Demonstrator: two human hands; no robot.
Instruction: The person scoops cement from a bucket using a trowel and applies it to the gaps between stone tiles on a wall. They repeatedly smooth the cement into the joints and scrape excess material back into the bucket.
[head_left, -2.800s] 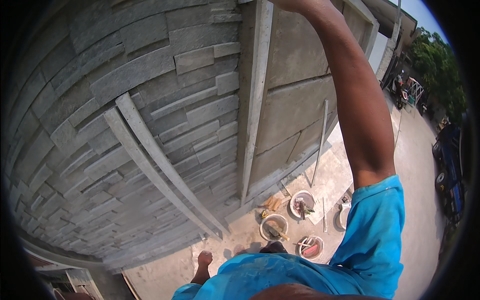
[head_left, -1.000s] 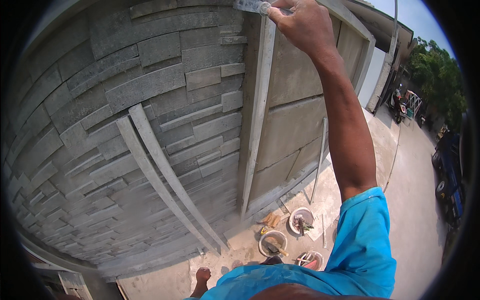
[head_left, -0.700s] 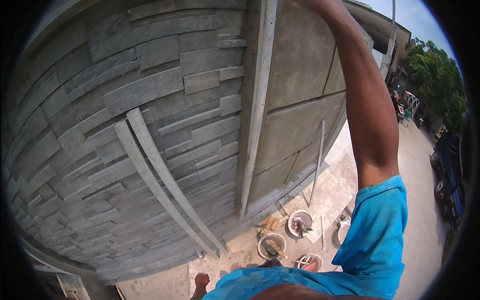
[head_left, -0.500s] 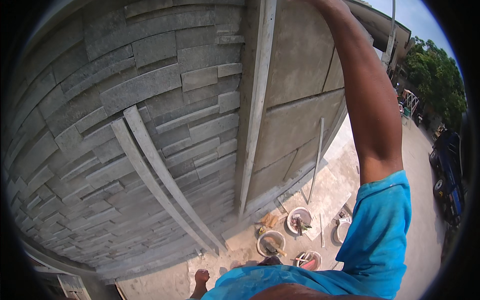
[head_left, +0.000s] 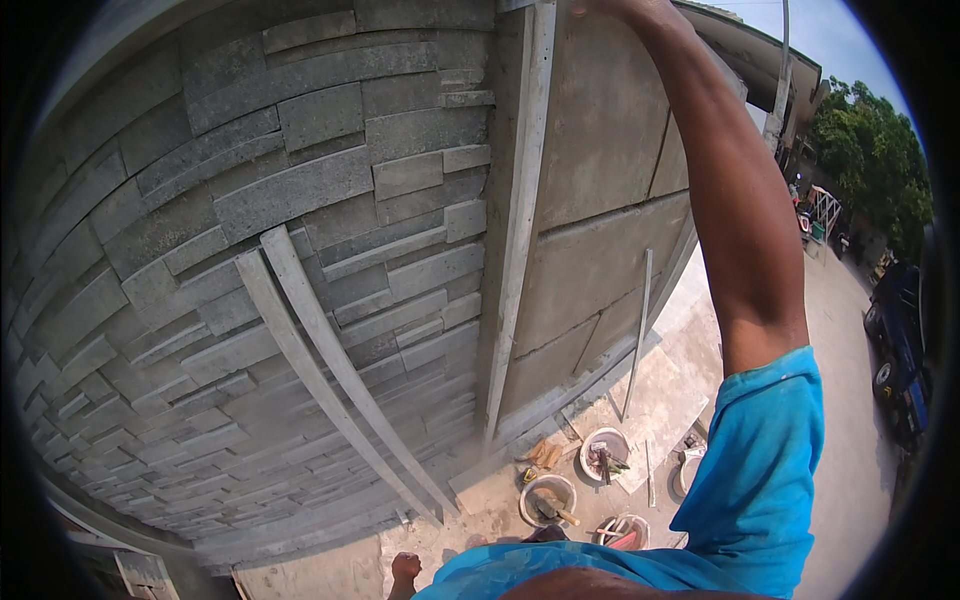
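My right arm reaches up along the wall. Its hand (head_left: 605,6) is cut off by the upper edge, beside the top of a long pale straight bar (head_left: 522,190), and its fingers are mostly out of sight. The bar stands upright where the grey stone-clad wall (head_left: 290,190) meets a smooth cement panel (head_left: 590,200). Whether the right hand touches it, I cannot tell. Low down, my left hand (head_left: 406,566) hangs with its fingers curled, and no tool shows in it. Two pale wooden battens (head_left: 330,370) lean on the stone cladding.
On the ground are a bucket with a trowel (head_left: 547,498), a bucket of tools (head_left: 604,455) and another bucket (head_left: 622,532). A thin bar (head_left: 638,335) leans on the panel. A dark blue vehicle (head_left: 893,350) stands on the paved lane (head_left: 840,400) at right.
The wall, battens and buckets sit slightly lower and further right in the view. My right arm stays raised, and my left hand remains low with curled fingers.
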